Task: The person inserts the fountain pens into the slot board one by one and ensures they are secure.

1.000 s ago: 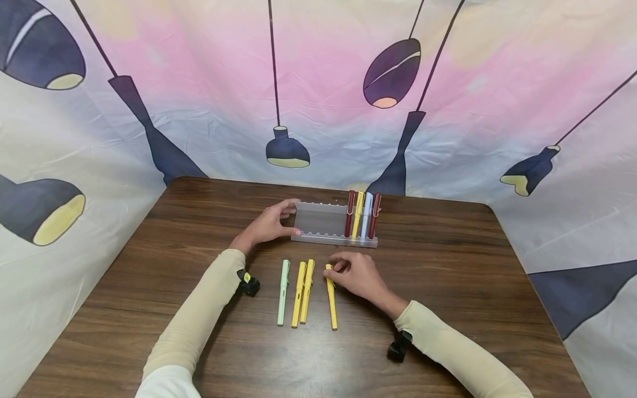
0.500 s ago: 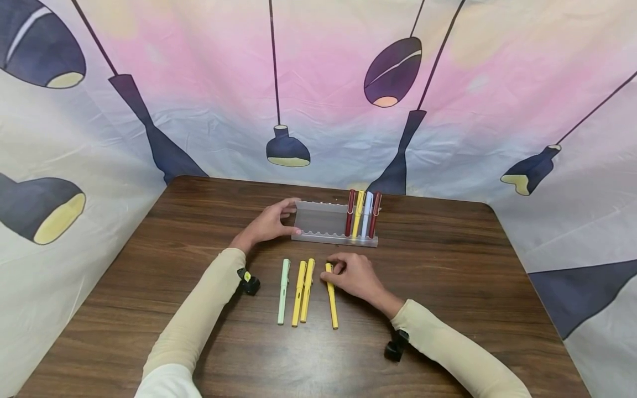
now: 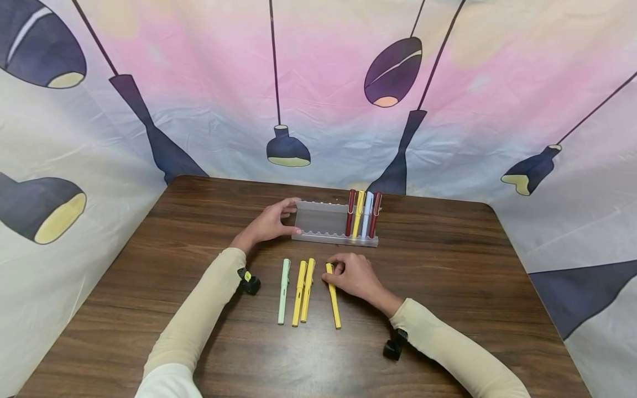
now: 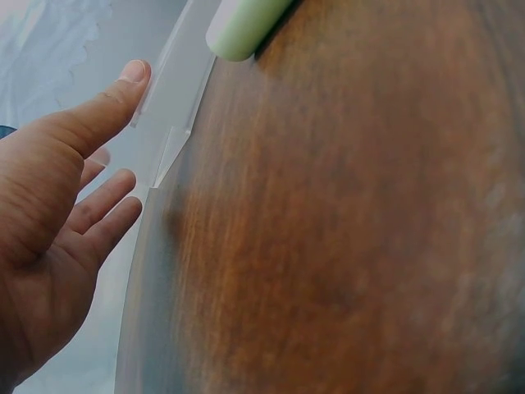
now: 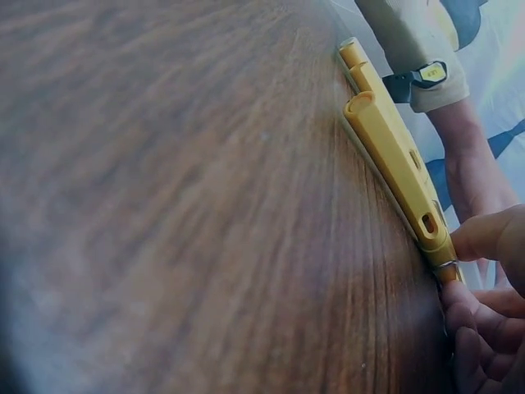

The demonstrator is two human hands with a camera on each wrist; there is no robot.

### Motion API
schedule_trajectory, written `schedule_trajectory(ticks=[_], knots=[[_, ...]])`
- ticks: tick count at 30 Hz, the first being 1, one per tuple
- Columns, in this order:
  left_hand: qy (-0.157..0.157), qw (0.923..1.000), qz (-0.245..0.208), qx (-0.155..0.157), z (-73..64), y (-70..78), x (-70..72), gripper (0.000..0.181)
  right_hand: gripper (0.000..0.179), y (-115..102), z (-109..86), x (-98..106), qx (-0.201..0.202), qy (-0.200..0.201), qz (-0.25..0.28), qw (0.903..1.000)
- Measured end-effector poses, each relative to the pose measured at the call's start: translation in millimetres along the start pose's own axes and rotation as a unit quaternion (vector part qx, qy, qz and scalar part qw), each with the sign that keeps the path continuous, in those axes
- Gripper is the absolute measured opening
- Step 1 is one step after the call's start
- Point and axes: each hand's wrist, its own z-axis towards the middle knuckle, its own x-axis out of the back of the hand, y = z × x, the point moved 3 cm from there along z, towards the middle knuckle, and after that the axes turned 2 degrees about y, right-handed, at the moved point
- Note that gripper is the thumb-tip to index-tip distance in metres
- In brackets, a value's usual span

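A clear plastic pen rack (image 3: 318,216) stands toward the back of the table. My left hand (image 3: 267,222) grips its left end, thumb at the front lip and fingers behind; the left wrist view shows this thumb and the rack edge (image 4: 176,103) close up. My right hand (image 3: 355,275) pinches a yellow pen (image 3: 335,304) at its clip end, low over the tabletop. In the right wrist view, thumb and fingertips meet near the wire clip of that yellow pen (image 5: 390,168). Left of it lie two yellow pens, one (image 3: 307,293) beside the other (image 3: 298,298), and a mint green pen (image 3: 283,293).
At the rack's right end several pens stand in slots: a dark red pen (image 3: 350,216), a yellow pen (image 3: 356,218), a pale blue pen (image 3: 367,216) and another dark red pen (image 3: 375,218). A printed cloth (image 3: 328,138) hangs behind the wooden table (image 3: 448,265).
The lower end of the pinched yellow pen has swung slightly right. My right hand and forearm have shifted a little left. The left hand and the rack stay in place.
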Motion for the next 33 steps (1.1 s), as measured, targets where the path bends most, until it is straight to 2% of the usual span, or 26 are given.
schedule_trajectory(ticks=[24, 33], knots=[[0.001, 1.0, 0.001, 0.003, -0.8, -1.2, -0.4, 0.092, 0.028, -2.4, -3.3, 5.7, -0.003, 0.016, 0.035, 0.9993], [-0.002, 1.0, -0.002, 0.005, -1.7, 1.0, 0.1, 0.092, 0.025, -15.5, -5.4, 22.2, 0.015, 0.059, 0.043, 0.9972]])
